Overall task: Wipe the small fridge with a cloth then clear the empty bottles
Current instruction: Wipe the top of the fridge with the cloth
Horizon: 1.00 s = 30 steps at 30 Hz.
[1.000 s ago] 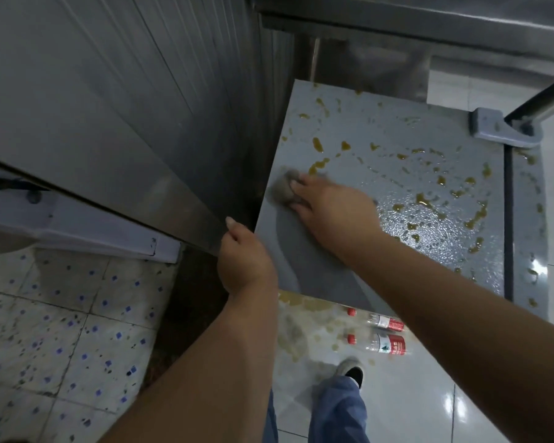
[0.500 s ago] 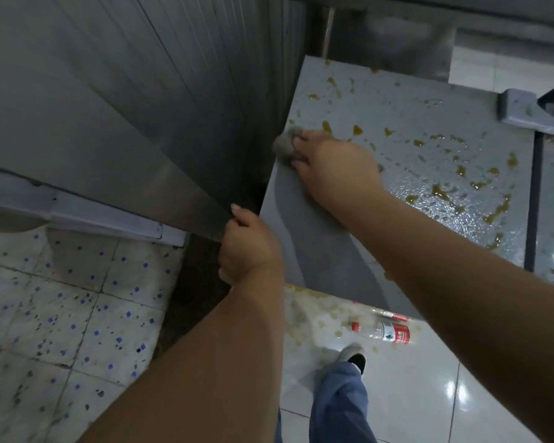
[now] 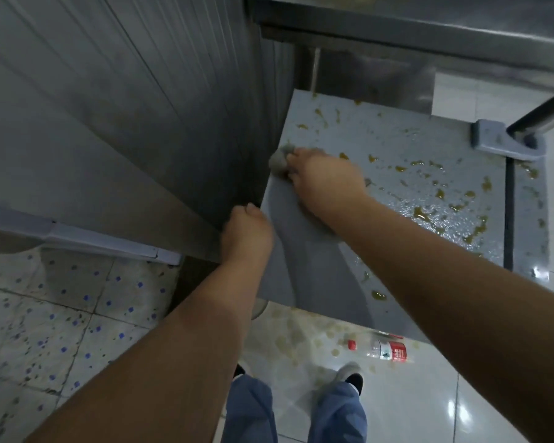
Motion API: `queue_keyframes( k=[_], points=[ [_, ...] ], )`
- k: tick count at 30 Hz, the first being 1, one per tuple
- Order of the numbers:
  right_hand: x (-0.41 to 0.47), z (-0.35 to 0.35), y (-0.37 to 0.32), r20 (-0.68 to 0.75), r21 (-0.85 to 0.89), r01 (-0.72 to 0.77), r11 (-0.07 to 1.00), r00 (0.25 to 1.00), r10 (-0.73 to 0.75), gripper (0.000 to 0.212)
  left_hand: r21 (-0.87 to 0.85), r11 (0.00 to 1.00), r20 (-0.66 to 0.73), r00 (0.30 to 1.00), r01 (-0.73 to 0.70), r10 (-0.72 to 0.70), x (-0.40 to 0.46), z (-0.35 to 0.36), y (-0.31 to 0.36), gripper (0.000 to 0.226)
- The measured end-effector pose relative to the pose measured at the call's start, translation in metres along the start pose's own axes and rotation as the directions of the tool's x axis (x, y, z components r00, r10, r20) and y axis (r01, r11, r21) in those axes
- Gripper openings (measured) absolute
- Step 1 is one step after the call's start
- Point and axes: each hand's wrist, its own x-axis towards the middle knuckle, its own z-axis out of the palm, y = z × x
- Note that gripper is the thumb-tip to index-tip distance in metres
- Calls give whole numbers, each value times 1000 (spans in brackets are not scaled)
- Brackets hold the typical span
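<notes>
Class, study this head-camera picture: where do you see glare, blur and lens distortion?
Head view: glare glints on the wet right part of the grey fridge top and the glossy white floor tiles; motion blur softens the left hand; wide-angle distortion bends the ribbed metal wall.

both arms out, l hand (image 3: 247, 231) fisted

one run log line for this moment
step: wiping fridge top | right hand: pressing cloth | left hand: gripping edge | bottle: on floor
</notes>
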Motion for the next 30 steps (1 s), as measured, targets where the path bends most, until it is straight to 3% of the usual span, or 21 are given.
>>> queue_keyframes(
  k=[2,5,12,19,25,28,30],
  points=[
    [11,-7,0,-18,20,-22,1000,1000,22,49,-37,998,0,999,-48,48,3,4,20,43],
    [-15,13,7,-172,-60,75,995,982,-84,40,-71,996,-56,997,-55,51,15,14,34,45],
    [-6,13,8,-210,-40,210,977,954,-213,34,78,995,-203,977,-55,70,18,24,35,45],
    [15,0,4,-182,41,96,995,979,-87,41,147,988,-255,963,-57,93,20,29,33,44],
    [16,8,5,-215,-21,197,980,956,-197,38,204,967,-269,941,-151,204,19,31,30,41],
    [58,-14,13,-154,90,91,992,985,-76,34,201,952,-300,910,-232,285,17,34,29,42],
    [67,-27,23,-212,154,13,988,977,20,34,245,923,-280,890,-296,360,17,36,28,46]
  ],
)
